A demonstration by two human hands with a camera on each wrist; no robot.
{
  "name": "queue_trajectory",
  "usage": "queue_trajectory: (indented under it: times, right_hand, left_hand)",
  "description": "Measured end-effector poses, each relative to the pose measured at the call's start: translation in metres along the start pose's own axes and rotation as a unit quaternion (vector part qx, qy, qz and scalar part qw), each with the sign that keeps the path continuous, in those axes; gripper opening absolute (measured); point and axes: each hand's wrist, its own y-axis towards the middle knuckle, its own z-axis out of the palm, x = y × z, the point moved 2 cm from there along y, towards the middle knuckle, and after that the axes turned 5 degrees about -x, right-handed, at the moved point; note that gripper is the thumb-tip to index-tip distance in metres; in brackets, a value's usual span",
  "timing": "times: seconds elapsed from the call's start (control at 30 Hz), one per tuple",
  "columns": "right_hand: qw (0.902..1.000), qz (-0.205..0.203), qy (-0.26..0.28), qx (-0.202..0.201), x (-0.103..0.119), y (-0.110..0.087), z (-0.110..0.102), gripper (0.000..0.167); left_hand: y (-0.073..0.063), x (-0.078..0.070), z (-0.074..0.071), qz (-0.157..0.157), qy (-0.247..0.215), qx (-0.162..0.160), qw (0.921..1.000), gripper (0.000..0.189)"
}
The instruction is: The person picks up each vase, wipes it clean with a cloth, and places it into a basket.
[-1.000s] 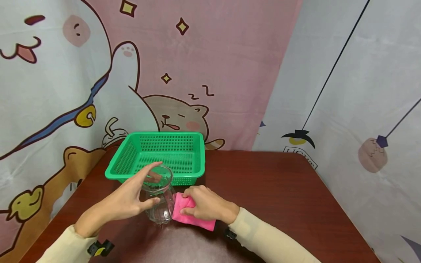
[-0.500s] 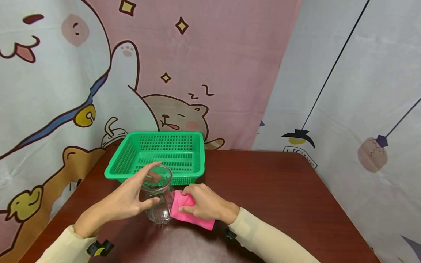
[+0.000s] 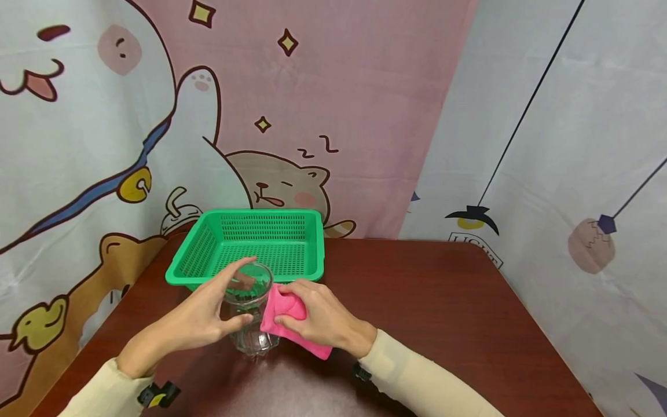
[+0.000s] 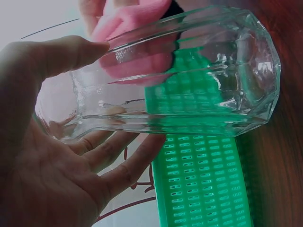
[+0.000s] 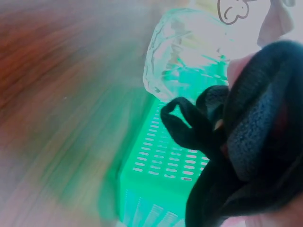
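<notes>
My left hand (image 3: 205, 315) holds a clear glass vase (image 3: 255, 340) around its upper part, thumb on the near side and fingers on the far side. In the left wrist view the faceted glass vase (image 4: 222, 90) lies between thumb and spread fingers, its thick base away from the palm. With my right hand (image 3: 325, 315) I pinch a folded pink cloth (image 3: 271, 313) against the vase's right side, just below the rim. Dark folds of the cloth (image 5: 255, 137), its other face, fill much of the right wrist view and hide most of the right fingers.
A green plastic basket (image 3: 315, 231) with slotted walls stands right behind the vase. Under everything is a dark red-brown table (image 3: 417, 313), whose back edge meets a cartoon-printed curtain (image 3: 375, 116). Another curtain side (image 3: 547, 145) borders the table at the right.
My right hand has slid the pink cloth up and a little left along the vase's side. The left hand and the vase have stayed nearly still.
</notes>
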Motion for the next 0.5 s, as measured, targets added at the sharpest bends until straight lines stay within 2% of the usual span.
queue_trajectory:
  times: [0.2,0.5]
  right_hand:
    - [0.9987,-0.029,0.018,-0.039,0.0021,0.0037,-0.001,0.052]
    - [0.994,-0.019,0.054,-0.094,0.0031,0.0048,-0.0003,0.055]
  left_hand:
    - [-0.0002,0.0008,0.0001,0.001,-0.001,-0.001,1.0,0.105]
    - [0.0,0.0013,-0.0003,0.0,-0.021,0.004,0.9998,0.105]
